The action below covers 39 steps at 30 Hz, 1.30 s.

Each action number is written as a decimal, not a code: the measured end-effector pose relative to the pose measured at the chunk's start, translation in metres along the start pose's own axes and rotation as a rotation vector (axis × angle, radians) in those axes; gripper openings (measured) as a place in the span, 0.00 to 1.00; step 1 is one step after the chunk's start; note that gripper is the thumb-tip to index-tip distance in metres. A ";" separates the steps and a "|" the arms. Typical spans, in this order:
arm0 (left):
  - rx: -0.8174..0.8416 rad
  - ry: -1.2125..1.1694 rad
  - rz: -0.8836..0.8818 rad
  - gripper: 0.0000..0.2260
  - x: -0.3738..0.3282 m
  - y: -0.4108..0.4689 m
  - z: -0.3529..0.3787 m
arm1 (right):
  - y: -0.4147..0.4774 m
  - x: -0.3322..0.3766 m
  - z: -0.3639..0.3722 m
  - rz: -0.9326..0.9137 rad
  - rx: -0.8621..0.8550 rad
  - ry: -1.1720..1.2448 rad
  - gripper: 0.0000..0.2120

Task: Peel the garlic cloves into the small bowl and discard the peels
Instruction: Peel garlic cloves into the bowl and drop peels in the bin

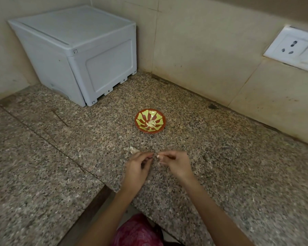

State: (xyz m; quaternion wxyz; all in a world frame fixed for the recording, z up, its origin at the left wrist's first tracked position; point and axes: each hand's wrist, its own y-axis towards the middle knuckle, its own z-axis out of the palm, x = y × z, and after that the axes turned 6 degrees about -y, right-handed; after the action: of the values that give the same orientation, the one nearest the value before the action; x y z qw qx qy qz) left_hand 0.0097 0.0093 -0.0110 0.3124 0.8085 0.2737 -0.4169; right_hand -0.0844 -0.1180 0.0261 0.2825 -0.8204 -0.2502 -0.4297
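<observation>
A small red bowl (150, 121) with a yellow-green pattern sits on the granite counter, and several pale peeled garlic cloves (151, 123) lie at its centre. Nearer to me, my left hand (138, 167) and my right hand (176, 164) meet fingertip to fingertip above the counter. Between them they pinch a small pale garlic clove (157, 156), mostly hidden by the fingers. A little heap of papery garlic peels (132, 150) lies on the counter just beyond my left hand.
A white plastic box (78, 54) stands in the back left corner against the tiled wall. A white wall socket (292, 48) is at the right. The counter's front edge (103, 189) steps back near my left forearm.
</observation>
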 end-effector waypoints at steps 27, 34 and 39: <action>-0.004 -0.341 -0.327 0.05 -0.024 0.006 0.009 | -0.021 -0.011 -0.001 0.030 0.022 0.283 0.06; -0.016 -0.446 -0.498 0.05 -0.023 0.005 0.013 | -0.019 -0.015 -0.005 0.051 0.025 0.319 0.06; 0.000 -0.350 -0.519 0.06 -0.025 0.002 0.014 | -0.018 -0.016 -0.002 0.036 0.050 0.223 0.06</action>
State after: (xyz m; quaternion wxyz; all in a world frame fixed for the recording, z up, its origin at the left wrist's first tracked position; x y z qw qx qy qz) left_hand -0.0081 -0.0072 0.0042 0.2380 0.6277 0.4130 -0.6154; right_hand -0.1057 -0.1088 0.0184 0.3367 -0.7644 -0.2129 -0.5069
